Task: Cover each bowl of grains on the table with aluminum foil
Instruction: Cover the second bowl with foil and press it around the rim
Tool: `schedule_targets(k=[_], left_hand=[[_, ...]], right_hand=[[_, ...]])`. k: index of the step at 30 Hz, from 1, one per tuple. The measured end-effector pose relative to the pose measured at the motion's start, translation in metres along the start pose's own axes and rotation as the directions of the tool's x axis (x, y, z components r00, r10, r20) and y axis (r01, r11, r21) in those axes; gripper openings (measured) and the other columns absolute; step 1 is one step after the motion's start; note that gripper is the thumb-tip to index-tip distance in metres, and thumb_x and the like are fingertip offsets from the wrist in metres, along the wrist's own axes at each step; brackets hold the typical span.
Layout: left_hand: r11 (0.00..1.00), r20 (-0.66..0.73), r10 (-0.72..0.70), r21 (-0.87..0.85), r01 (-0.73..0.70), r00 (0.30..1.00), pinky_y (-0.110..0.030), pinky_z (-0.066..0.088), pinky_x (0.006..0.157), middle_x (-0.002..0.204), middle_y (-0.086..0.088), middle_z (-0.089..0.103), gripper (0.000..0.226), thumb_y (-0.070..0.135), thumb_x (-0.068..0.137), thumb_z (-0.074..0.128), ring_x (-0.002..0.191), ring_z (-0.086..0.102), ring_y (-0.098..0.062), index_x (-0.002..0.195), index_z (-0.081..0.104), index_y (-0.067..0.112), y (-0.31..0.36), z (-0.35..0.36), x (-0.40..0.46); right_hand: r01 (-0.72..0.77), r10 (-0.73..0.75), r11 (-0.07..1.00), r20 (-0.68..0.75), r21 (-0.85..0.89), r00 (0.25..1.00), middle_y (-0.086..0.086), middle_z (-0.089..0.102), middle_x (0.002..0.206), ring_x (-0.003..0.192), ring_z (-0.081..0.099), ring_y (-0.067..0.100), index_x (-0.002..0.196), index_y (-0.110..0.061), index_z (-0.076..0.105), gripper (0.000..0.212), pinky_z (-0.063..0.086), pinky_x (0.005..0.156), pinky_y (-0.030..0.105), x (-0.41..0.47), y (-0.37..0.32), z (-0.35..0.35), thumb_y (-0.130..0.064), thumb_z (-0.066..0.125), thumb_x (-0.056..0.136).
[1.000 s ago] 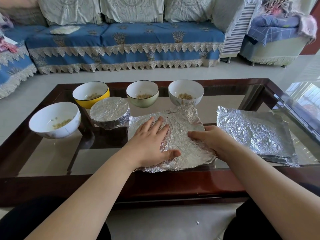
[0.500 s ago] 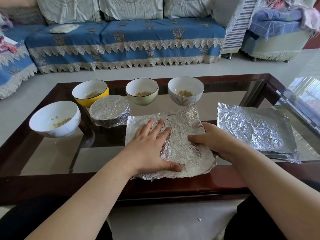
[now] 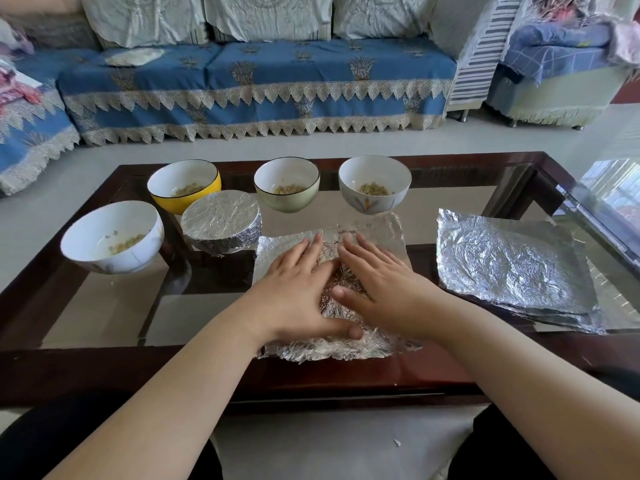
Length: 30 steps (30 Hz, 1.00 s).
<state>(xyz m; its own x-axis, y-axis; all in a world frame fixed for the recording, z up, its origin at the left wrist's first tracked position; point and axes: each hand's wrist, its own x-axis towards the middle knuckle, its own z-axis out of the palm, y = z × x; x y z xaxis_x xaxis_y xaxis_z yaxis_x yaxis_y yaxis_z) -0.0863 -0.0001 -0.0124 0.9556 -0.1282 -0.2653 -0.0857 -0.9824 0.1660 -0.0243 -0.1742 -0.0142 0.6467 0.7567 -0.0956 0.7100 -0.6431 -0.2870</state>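
A crinkled foil sheet (image 3: pixel 381 233) lies flat on the glass table near its front edge. My left hand (image 3: pixel 294 292) and my right hand (image 3: pixel 381 289) press on it side by side, fingers straight and spread. Behind it stand a foil-covered bowl (image 3: pixel 221 220) and several uncovered bowls with grains: a white bowl (image 3: pixel 110 237) at the left, a yellow bowl (image 3: pixel 183 185), a pale green bowl (image 3: pixel 286 188) and a white flowered bowl (image 3: pixel 374 183).
A stack of foil sheets (image 3: pixel 512 268) lies at the right on the glass table (image 3: pixel 104 306), which has a dark wooden frame. A blue-covered sofa (image 3: pixel 259 84) stands beyond the table. My knees are below the front edge.
My right hand has moved from the foil's right edge onto its middle, beside my left hand, with fingers now flat. The sheet's raised back corner has been flattened.
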Motion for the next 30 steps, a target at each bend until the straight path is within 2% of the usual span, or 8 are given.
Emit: schedule_targets(k=[2, 6, 11, 14, 17, 19, 25, 30], left_hand=[[1.000, 0.007, -0.009, 0.025, 0.008, 1.000, -0.046, -0.004, 0.123, 0.160, -0.001, -0.031, 0.132, 0.098, 0.052, 0.031, 0.148, -0.025, -0.018, 0.157, -0.001, 0.025, 0.001, -0.001, 0.001], [0.999, 0.011, -0.012, 0.043, 0.011, 1.000, -0.046, -0.004, 0.123, 0.160, -0.001, -0.030, 0.135, 0.099, 0.051, 0.032, 0.148, -0.026, -0.017, 0.157, 0.002, 0.021, 0.000, -0.001, 0.005], [0.999, 0.011, 0.000, 0.044, 0.000, 1.000, -0.038, -0.016, 0.117, 0.159, -0.003, -0.032, 0.134, 0.096, 0.054, 0.030, 0.146, -0.030, -0.016, 0.157, -0.007, 0.020, 0.001, -0.001, 0.006], [0.999, -0.037, 0.003, 0.044, -0.001, 0.999, -0.034, -0.017, 0.119, 0.159, -0.004, -0.032, 0.131, 0.096, 0.055, 0.016, 0.145, -0.031, -0.013, 0.155, -0.015, 0.017, 0.000, 0.002, 0.005], [0.992, -0.077, 0.010, 0.123, -0.001, 0.997, -0.034, -0.017, 0.120, 0.158, -0.006, -0.033, 0.132, 0.098, 0.053, -0.009, 0.144, -0.033, -0.013, 0.153, -0.021, 0.012, -0.002, 0.007, 0.009], [0.988, -0.087, 0.013, 0.153, 0.000, 0.996, -0.035, -0.016, 0.121, 0.157, -0.006, -0.033, 0.132, 0.096, 0.052, -0.015, 0.144, -0.033, -0.014, 0.152, -0.022, 0.011, -0.002, 0.009, 0.011], [0.989, -0.060, 0.009, 0.147, 0.000, 0.998, -0.034, -0.013, 0.122, 0.158, -0.004, -0.033, 0.124, 0.092, 0.061, -0.002, 0.144, -0.031, -0.012, 0.153, -0.021, 0.012, -0.003, 0.008, 0.012], [0.998, -0.094, 0.012, 0.056, -0.007, 0.995, -0.029, -0.016, 0.119, 0.160, 0.000, -0.028, 0.124, 0.092, 0.063, 0.018, 0.145, -0.028, -0.008, 0.156, -0.015, 0.016, -0.001, 0.006, 0.009]], right_hand=[[-0.005, 0.005, 1.000, -0.022, -0.022, 1.000, -0.003, -0.008, 0.163, 0.146, -0.018, 0.006, 0.156, -0.020, 0.001, 0.084, -0.012, 0.117, 0.025, 0.004, 0.003, 0.004, -0.068, 0.010, 0.088], [0.017, -0.023, 0.997, -0.074, -0.074, 0.997, -0.002, -0.002, 0.164, 0.148, -0.014, 0.008, 0.156, -0.017, 0.007, 0.063, -0.012, 0.118, 0.025, 0.014, 0.003, 0.007, -0.048, 0.019, 0.103], [0.003, -0.009, 0.997, -0.082, -0.078, 0.997, -0.002, -0.001, 0.164, 0.149, -0.013, 0.009, 0.156, -0.017, 0.007, 0.060, -0.009, 0.121, 0.029, 0.019, 0.005, 0.010, -0.042, 0.021, 0.104], [-0.018, 0.011, 0.997, -0.091, -0.079, 0.996, 0.001, 0.000, 0.164, 0.149, -0.012, 0.012, 0.156, -0.014, 0.007, 0.063, -0.008, 0.121, 0.030, 0.022, 0.006, 0.011, -0.045, 0.015, 0.102], [-0.016, 0.006, 0.994, -0.094, -0.106, 0.996, 0.004, -0.002, 0.164, 0.149, -0.014, 0.015, 0.155, -0.013, 0.006, 0.087, -0.009, 0.121, 0.031, 0.022, 0.006, 0.014, -0.055, -0.009, 0.082], [-0.017, 0.006, 0.992, -0.085, -0.126, 0.996, 0.004, -0.006, 0.164, 0.149, -0.017, 0.016, 0.155, -0.012, 0.004, 0.093, -0.008, 0.121, 0.033, 0.021, 0.006, 0.014, -0.055, -0.015, 0.075], [-0.024, 0.012, 0.988, -0.082, -0.152, 0.997, 0.004, -0.012, 0.163, 0.147, -0.021, 0.015, 0.155, -0.012, 0.000, 0.093, -0.011, 0.120, 0.032, 0.022, 0.007, 0.015, -0.056, -0.017, 0.074], [0.052, -0.056, 0.998, -0.110, -0.033, 0.992, -0.003, -0.006, 0.162, 0.147, -0.018, 0.009, 0.155, -0.017, 0.001, 0.086, -0.015, 0.118, 0.024, 0.015, 0.006, 0.010, -0.068, -0.003, 0.086]])
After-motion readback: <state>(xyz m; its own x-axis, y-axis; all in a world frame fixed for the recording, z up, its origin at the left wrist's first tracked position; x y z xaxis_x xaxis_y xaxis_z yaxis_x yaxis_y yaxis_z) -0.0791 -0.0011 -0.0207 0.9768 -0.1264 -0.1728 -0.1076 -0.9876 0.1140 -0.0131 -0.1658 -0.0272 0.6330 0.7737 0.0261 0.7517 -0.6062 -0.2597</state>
